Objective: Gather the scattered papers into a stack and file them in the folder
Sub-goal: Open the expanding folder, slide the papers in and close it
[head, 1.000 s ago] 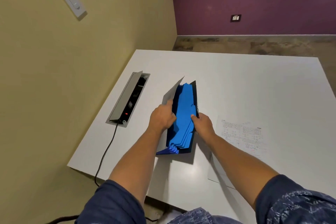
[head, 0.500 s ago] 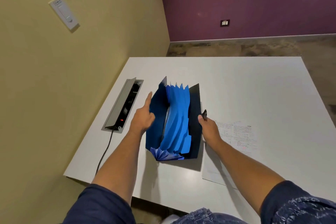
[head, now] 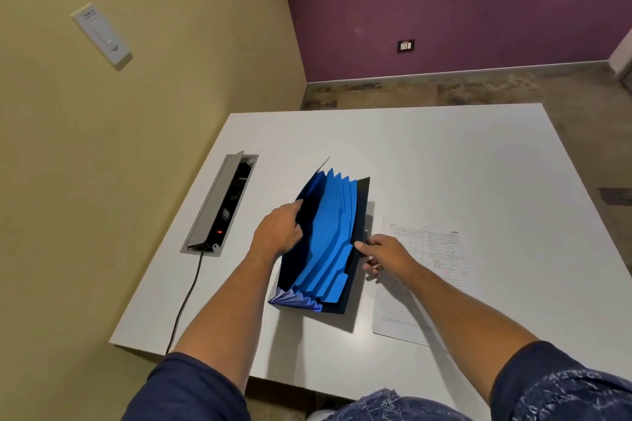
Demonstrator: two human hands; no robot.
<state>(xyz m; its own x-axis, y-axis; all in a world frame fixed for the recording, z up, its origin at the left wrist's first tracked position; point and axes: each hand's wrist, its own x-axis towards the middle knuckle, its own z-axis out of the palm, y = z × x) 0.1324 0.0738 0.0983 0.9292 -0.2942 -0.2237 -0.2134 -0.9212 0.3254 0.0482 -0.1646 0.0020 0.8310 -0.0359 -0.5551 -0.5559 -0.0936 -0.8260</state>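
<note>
A dark blue accordion folder (head: 328, 243) with several bright blue dividers stands spread open on the white table (head: 444, 161). My left hand (head: 278, 232) grips its left cover, fingers curled over the edge into the first pocket. My right hand (head: 383, 251) pinches the right cover at its edge near a small clasp. A stack of printed papers (head: 431, 260) lies flat on the table just right of the folder, partly under my right forearm.
An open power socket box (head: 222, 205) is sunk into the table at the left, with a black cable (head: 186, 297) running off the front edge. A yellow wall lies close on the left. The table's front edge is near my body.
The folder has been pulled wider open than a second ago and now leans to the right. My left hand went from flat against the left cover to gripping its edge.
</note>
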